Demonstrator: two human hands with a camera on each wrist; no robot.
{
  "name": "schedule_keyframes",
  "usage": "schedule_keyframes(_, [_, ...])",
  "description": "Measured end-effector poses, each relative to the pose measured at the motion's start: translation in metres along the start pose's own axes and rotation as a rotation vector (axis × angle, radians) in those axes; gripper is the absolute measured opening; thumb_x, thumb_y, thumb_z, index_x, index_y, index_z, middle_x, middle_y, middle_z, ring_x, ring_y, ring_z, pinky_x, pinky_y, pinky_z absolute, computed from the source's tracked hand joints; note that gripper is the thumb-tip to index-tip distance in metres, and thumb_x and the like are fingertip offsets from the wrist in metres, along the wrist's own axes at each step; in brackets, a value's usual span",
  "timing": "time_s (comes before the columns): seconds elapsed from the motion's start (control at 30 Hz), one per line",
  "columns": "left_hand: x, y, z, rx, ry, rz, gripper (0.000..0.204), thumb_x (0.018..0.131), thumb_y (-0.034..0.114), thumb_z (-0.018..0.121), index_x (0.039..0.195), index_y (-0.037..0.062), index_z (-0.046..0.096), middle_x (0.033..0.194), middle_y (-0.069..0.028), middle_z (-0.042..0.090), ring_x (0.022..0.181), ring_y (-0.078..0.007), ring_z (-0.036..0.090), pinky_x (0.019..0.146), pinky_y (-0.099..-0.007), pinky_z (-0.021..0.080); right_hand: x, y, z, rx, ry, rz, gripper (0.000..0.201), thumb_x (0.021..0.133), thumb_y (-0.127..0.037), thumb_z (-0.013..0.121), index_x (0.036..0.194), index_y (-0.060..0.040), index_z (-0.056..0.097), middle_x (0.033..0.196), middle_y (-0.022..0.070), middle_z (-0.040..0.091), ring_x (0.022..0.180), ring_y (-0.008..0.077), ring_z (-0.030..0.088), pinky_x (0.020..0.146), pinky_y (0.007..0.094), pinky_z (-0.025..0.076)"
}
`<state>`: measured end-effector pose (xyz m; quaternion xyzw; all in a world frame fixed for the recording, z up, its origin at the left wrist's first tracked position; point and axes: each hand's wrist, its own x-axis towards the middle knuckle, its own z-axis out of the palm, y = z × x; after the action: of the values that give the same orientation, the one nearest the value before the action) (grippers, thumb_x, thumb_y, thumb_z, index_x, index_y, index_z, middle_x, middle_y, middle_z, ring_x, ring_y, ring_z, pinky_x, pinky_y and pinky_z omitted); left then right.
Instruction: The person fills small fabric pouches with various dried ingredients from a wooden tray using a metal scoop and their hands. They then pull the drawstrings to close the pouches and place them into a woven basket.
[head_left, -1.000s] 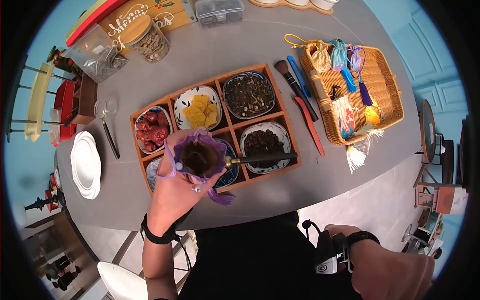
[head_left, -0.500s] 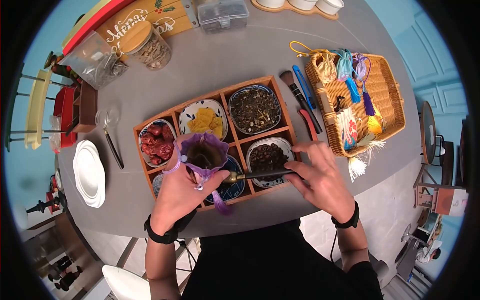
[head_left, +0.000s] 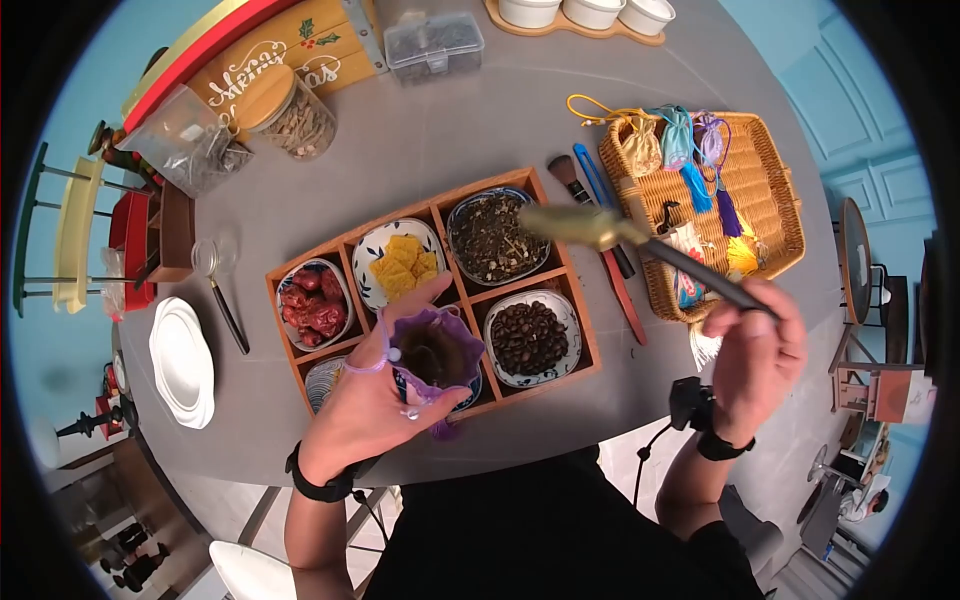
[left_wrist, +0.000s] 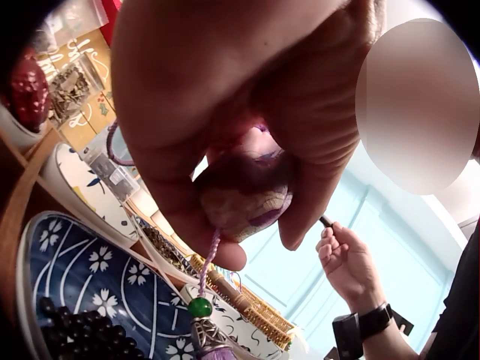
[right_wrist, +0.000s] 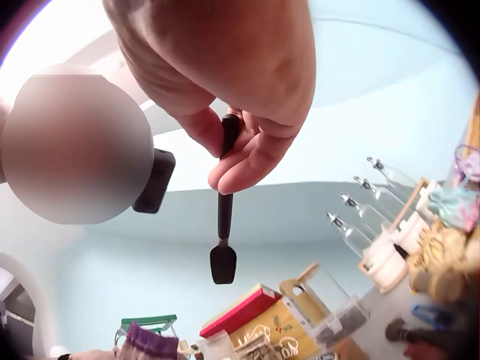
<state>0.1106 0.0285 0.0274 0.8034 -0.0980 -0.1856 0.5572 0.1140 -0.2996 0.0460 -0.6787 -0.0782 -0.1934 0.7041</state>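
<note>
The left hand holds a purple pouch with its mouth spread upward, over the lower middle of a divided wooden box; dark contents show inside. In the left wrist view, a cord with a green bead and tassel hangs from the pouch. The right hand grips the black handle of a brass-coloured scoop, raised above the box's right side and the wicker tray. The right wrist view shows the scoop pinched between thumb and fingers. Coffee-like beans and dried herbs lie in bowls.
Right of the box are a brush, a blue tool and a wicker tray with small pouches. At left lie a white dish and a small strainer-like spoon. A lidded jar stands at the back.
The right hand came in from the lower right, took the scoop's handle at the pouch, and lifted it up and to the right. The left hand still holds the pouch.
</note>
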Motion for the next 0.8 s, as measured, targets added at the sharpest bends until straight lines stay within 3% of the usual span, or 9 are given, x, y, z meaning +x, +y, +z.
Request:
schedule_keyframes(0.13, [0.002, 0.000, 0.002, 0.039, 0.021, 0.067, 0.083, 0.074, 0.007, 0.082, 0.144, 0.0048, 0.039, 0.137, -0.0116, 0.054, 0.118, -0.0232, 0.058, 0.102, -0.0338, 0.044, 0.016, 0.000, 0.001, 0.165, 0.040, -0.155, 0.022, 0.090, -0.003, 0.062, 0.110, 0.0061, 0.062, 0.091, 0.0180, 0.065, 0.069, 0.0187, 0.062, 0.061, 0.0282, 0.049])
schedule_keyframes(0.2, [0.002, 0.005, 0.004, 0.021, 0.007, 0.019, 0.082, 0.074, 0.008, 0.082, 0.144, 0.0041, 0.039, 0.136, -0.0122, 0.055, 0.116, -0.0247, 0.059, 0.101, -0.0343, 0.045, 0.019, 0.009, 0.032, 0.063, 0.094, 0.040, 0.018, 0.090, 0.002, 0.063, 0.108, 0.0055, 0.065, 0.084, 0.0116, 0.067, 0.070, 0.0131, 0.062, 0.063, 0.0238, 0.049])
schedule_keyframes(0.27, [0.004, 0.008, 0.005, 0.070, 0.009, 0.041, 0.070, 0.069, 0.003, 0.084, 0.128, 0.0039, 0.047, 0.151, -0.0161, 0.042, 0.133, -0.0250, 0.047, 0.104, -0.0367, 0.042, 0.025, 0.014, 0.039, -0.012, 0.076, 0.099, 0.019, 0.092, 0.002, 0.062, 0.111, 0.0052, 0.065, 0.082, 0.0098, 0.068, 0.071, 0.0109, 0.062, 0.065, 0.0222, 0.050])
schedule_keyframes(0.43, [0.007, 0.018, 0.001, 0.275, -0.088, 0.082, 0.070, 0.069, 0.007, 0.084, 0.129, 0.0046, 0.047, 0.153, -0.0195, 0.039, 0.129, -0.0317, 0.051, 0.103, -0.0383, 0.044, 0.029, 0.023, 0.040, -0.162, 0.099, 0.177, 0.009, 0.095, -0.005, 0.063, 0.099, 0.0025, 0.059, 0.088, 0.0078, 0.067, 0.074, 0.0127, 0.067, 0.070, 0.0243, 0.054])
schedule_keyframes(0.53, [0.021, 0.025, 0.003, 0.306, -0.179, -0.085, 0.069, 0.072, 0.009, 0.083, 0.130, 0.0048, 0.047, 0.154, -0.0216, 0.035, 0.123, -0.0305, 0.056, 0.097, -0.0365, 0.047, 0.023, 0.028, 0.046, -0.279, 0.039, 0.197, 0.010, 0.094, -0.003, 0.064, 0.101, 0.0030, 0.066, 0.086, 0.0034, 0.065, 0.076, 0.0084, 0.062, 0.070, 0.0212, 0.050])
schedule_keyframes(0.63, [0.037, 0.025, 0.004, 0.402, -0.174, -0.012, 0.071, 0.074, 0.009, 0.081, 0.135, 0.0032, 0.044, 0.141, -0.0194, 0.048, 0.099, -0.0238, 0.063, 0.087, -0.0323, 0.049, 0.019, 0.033, 0.046, -0.353, -0.027, 0.165, 0.011, 0.091, -0.001, 0.066, 0.101, 0.0024, 0.069, 0.083, 0.0029, 0.064, 0.074, 0.0073, 0.058, 0.068, 0.0215, 0.046])
schedule_keyframes(0.7, [0.046, 0.029, 0.004, 0.284, -0.222, -0.175, 0.076, 0.076, 0.008, 0.080, 0.140, 0.0012, 0.039, 0.122, -0.0146, 0.054, 0.079, -0.0200, 0.055, 0.082, -0.0304, 0.048, 0.017, 0.031, 0.044, -0.414, -0.088, 0.150, 0.014, 0.087, 0.002, 0.068, 0.102, 0.0023, 0.069, 0.082, 0.0046, 0.064, 0.073, 0.0089, 0.057, 0.066, 0.0230, 0.045])
schedule_keyframes(0.73, [0.048, 0.027, 0.004, 0.283, -0.226, -0.173, 0.076, 0.076, 0.008, 0.080, 0.140, 0.0012, 0.039, 0.122, -0.0146, 0.054, 0.079, -0.0200, 0.055, 0.082, -0.0304, 0.048, 0.018, 0.030, 0.043, -0.417, -0.085, 0.152, 0.014, 0.087, 0.002, 0.068, 0.102, 0.0023, 0.069, 0.082, 0.0046, 0.064, 0.073, 0.0089, 0.057, 0.066, 0.0230, 0.045])
schedule_keyframes(0.8, [0.050, 0.018, 0.007, 0.325, -0.195, -0.102, 0.080, 0.077, 0.008, 0.079, 0.143, -0.0007, 0.035, 0.097, -0.0099, 0.054, 0.070, -0.0191, 0.045, 0.082, -0.0304, 0.046, 0.019, 0.029, 0.041, -0.467, -0.158, 0.059, 0.015, 0.086, 0.003, 0.069, 0.101, 0.0022, 0.069, 0.082, 0.0059, 0.064, 0.072, 0.0102, 0.056, 0.065, 0.0235, 0.044])
